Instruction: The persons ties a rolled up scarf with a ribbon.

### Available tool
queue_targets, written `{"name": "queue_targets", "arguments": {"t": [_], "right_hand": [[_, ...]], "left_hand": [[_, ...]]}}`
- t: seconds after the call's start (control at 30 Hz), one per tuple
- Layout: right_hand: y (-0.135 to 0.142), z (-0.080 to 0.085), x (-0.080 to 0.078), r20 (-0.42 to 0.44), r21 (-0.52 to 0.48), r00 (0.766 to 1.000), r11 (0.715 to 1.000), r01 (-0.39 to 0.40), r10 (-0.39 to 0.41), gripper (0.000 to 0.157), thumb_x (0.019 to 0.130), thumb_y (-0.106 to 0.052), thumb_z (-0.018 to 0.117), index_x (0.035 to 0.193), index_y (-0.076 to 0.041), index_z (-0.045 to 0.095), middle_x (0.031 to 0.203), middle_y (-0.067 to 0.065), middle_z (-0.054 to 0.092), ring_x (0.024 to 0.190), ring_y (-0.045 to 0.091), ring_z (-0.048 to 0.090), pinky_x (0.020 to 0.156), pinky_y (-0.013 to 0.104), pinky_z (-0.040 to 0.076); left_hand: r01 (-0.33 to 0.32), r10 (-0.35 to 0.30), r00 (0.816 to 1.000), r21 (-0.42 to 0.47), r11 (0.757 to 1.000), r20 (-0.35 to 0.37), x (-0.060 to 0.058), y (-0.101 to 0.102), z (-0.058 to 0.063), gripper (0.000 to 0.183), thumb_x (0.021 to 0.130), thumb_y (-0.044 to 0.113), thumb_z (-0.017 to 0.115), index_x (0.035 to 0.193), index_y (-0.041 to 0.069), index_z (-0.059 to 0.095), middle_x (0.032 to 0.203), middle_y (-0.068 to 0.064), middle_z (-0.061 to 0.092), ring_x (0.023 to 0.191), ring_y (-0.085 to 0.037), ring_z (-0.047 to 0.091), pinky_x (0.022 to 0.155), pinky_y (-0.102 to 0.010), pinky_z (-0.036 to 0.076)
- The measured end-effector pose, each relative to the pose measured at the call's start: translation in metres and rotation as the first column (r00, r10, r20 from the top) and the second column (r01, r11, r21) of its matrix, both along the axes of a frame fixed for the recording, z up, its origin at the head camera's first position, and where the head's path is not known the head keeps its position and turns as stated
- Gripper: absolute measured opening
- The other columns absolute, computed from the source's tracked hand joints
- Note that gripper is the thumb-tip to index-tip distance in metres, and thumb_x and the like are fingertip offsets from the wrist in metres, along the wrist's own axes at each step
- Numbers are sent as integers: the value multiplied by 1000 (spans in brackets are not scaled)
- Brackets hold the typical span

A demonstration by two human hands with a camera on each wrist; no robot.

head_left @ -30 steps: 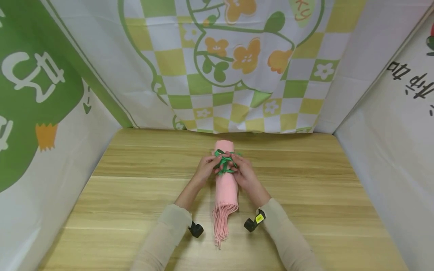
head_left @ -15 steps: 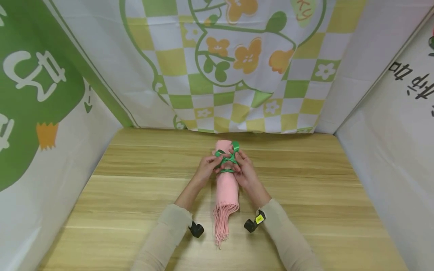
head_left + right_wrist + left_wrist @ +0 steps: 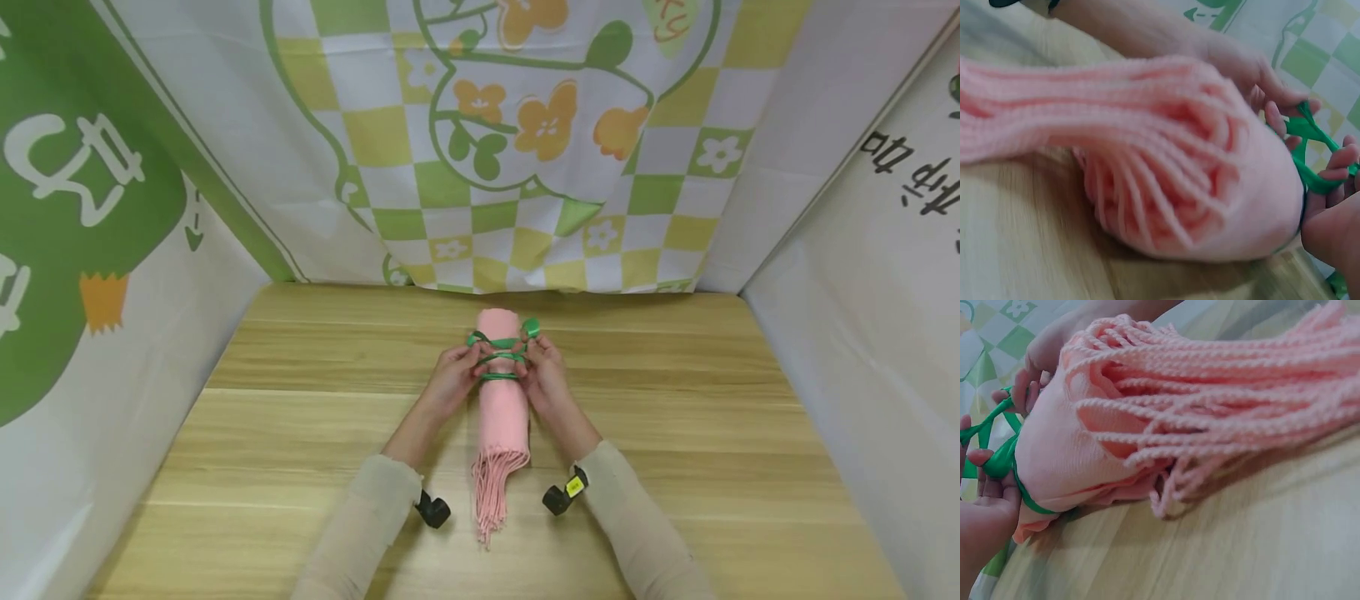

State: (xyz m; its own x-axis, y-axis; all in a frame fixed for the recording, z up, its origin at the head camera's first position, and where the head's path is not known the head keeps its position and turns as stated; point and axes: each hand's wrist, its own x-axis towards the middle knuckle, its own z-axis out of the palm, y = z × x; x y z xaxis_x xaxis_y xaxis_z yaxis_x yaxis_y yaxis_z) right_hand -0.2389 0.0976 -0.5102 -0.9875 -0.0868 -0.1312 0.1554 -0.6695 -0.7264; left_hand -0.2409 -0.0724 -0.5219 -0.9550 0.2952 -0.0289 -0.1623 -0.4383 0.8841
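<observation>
A rolled pink scarf (image 3: 503,417) lies lengthwise on the table, its fringe (image 3: 1210,394) toward the person. Green ribbon (image 3: 501,357) circles the roll and spreads in loops above it between both hands. On the roll's left side my left hand (image 3: 452,379) pinches the ribbon between thumb and fingers. My right hand (image 3: 547,375) pinches the ribbon on the other side, with a green end standing up past its fingertips. In the right wrist view a ribbon strand (image 3: 1316,178) bends over the right hand's fingers. The roll's underside is hidden.
The wooden table (image 3: 337,358) extends on both sides of the scarf. A checked, flower-printed cloth (image 3: 540,242) hangs at its back edge. White printed panels (image 3: 862,333) stand along the left and right sides. Small black wrist cameras (image 3: 433,508) sit at the sleeve cuffs.
Both hands have drawn slightly apart, and the bunched ribbon has spread into wider loops across the roll. A green end has risen by the right hand. The scarf stays nearly in place.
</observation>
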Motion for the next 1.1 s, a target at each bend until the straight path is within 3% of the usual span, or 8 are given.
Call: {"name": "queue_targets", "arguments": {"t": [0.23,0.4,0.7,0.83,1.1], "right_hand": [[10,-12,-3,-58,87,997,996,-36,41,12,105,-2,37,105,-3,50,76,0,57,63,8,54,56,19,46],[15,-17,-3,-106,153,989,984,-86,103,17,103,1,38,95,-5,51,72,-1,59,61,9,56,59,21,51],[29,-24,0,-296,262,924,951,-166,243,23,104,2,37,90,-8,53,67,-2,58,68,11,58,71,23,53],[33,-28,1,-284,251,934,957,-146,217,25,104,3,37,89,-9,54,68,-3,57,67,10,57,70,23,52],[37,-32,2,-251,164,939,967,-196,233,20,104,4,36,96,-3,53,70,-2,60,72,12,62,79,25,56]], "left_hand": [[-18,18,999,8,1000,49,2,-4,-4,35,106,15,43,79,12,66,84,4,55,72,-8,48,72,-19,42],[-9,9,998,-3,1000,54,3,-6,-5,39,107,16,39,76,11,62,82,4,54,74,-9,49,73,-20,43],[16,-10,997,-90,996,74,3,-8,-6,38,107,15,41,75,14,62,87,4,55,75,-8,53,77,-22,46],[46,-40,998,-143,989,44,0,-6,-7,37,107,16,42,75,16,62,78,6,55,71,-7,52,75,-23,43],[37,-26,996,-141,989,83,3,-11,-13,42,108,13,38,73,15,61,73,4,56,72,-8,54,71,-24,44]]}}
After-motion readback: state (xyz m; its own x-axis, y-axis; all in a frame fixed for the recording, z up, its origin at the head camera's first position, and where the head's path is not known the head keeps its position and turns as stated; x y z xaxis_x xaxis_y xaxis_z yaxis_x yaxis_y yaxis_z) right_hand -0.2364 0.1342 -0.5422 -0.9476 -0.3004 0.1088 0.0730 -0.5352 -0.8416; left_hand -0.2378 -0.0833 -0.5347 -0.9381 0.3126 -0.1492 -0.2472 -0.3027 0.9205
